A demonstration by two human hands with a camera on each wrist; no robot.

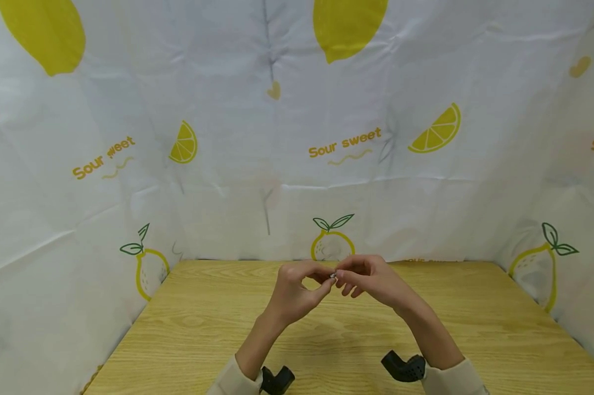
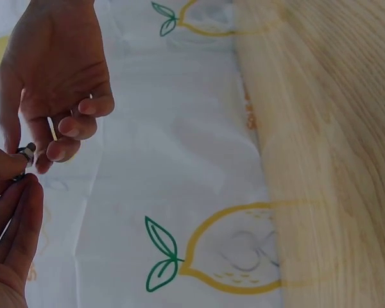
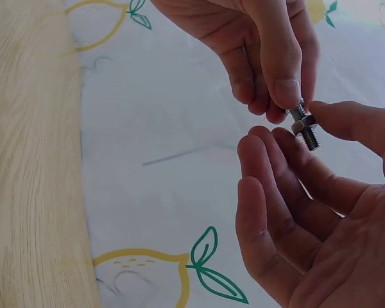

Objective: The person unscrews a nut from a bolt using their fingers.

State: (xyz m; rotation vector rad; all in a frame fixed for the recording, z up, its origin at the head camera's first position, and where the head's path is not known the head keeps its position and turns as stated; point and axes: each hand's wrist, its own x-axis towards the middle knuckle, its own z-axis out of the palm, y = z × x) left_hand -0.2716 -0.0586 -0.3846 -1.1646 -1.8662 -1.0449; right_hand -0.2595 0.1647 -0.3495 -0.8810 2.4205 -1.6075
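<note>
Both hands meet in front of me, a little above the table, at a small metal bolt (image 3: 312, 140) with a hex nut (image 3: 301, 124) on its thread. My left hand (image 1: 294, 292) pinches one end of the bolt between thumb and fingers, which hide that end. At the nut, my right hand (image 1: 378, 281) has its thumb on one side and its index finger on the other. The other right fingers are loosely bent, clear of the bolt. Bare thread sticks out past the nut in the right wrist view.
Beneath the hands lies a wood-grain table (image 1: 203, 318). A white cloth (image 1: 237, 219) printed with lemons hangs behind it and along both sides. Black wrist mounts (image 1: 277, 379) sit at the cuffs of light sleeves (image 1: 235, 379).
</note>
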